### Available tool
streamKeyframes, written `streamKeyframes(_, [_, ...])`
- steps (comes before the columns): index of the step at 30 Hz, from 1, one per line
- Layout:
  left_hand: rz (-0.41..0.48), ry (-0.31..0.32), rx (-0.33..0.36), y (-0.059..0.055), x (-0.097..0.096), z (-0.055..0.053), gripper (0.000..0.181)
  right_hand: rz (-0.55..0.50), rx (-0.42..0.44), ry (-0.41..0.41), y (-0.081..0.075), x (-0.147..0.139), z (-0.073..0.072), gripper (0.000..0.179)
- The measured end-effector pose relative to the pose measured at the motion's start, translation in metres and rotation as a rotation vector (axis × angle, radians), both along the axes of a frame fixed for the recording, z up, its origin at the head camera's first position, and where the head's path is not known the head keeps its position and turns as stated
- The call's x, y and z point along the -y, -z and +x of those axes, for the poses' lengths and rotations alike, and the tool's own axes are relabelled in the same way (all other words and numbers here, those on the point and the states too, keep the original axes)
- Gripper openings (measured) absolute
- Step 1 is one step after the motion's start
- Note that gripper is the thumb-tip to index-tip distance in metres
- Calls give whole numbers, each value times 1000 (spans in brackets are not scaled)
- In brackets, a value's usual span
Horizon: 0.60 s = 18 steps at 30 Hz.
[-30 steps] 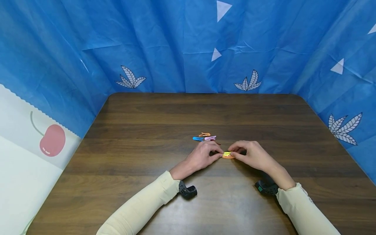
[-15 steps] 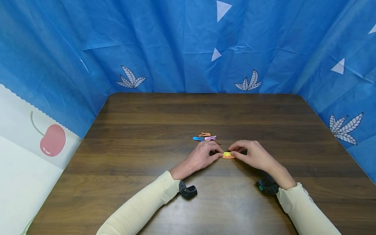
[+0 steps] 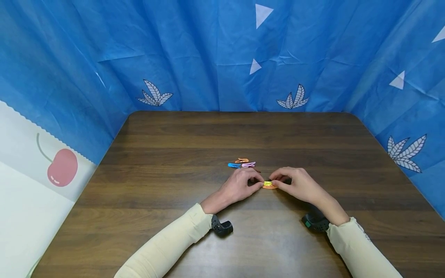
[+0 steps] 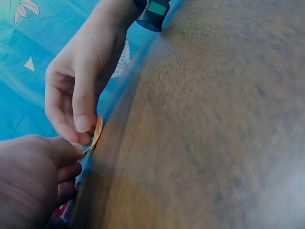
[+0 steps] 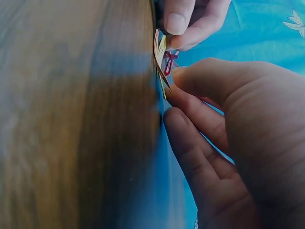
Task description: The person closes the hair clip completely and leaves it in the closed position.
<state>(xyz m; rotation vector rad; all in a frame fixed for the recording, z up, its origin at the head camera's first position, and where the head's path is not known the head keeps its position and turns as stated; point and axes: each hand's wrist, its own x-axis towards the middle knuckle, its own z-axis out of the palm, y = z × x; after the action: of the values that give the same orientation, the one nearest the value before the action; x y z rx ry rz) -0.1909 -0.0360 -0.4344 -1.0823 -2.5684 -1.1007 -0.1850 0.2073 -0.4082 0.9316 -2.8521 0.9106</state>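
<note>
My left hand (image 3: 240,184) and right hand (image 3: 298,184) meet from both sides over a small cluster of snap hair clips near the table's middle. A yellow hair clip (image 3: 267,183) spans the gap between the fingertips, with an orange hair clip (image 3: 269,188) along its near side. In the left wrist view, the left thumb and index finger pinch one end of the yellow clip (image 4: 87,151). The right wrist view has the right thumb and index finger at the opposite end, apparently pinching it. Fingers hide both ends, and the exact number of clips there is unclear.
Behind the left hand lie a blue clip (image 3: 233,165), a pink clip (image 3: 248,164) and another orange clip (image 3: 241,160). A red clip (image 5: 168,66) is partly hidden beside them. The brown wooden table (image 3: 174,154) meets a blue curtain (image 3: 194,54) at its far edge.
Both hands stay almost in place around the yellow and orange clips. The whole head view shifts slightly; the other clips lie as before.
</note>
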Motion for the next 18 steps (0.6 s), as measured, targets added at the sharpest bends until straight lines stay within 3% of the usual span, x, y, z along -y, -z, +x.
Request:
streamKeyframes(13, [112,-32,87,-6,4,1,5,-103,-16,-9,-2,8,0,17])
streamKeyframes(18, [133,-29,85,-12,5,2,6,-106,-35,-21,-7,14,-1,17])
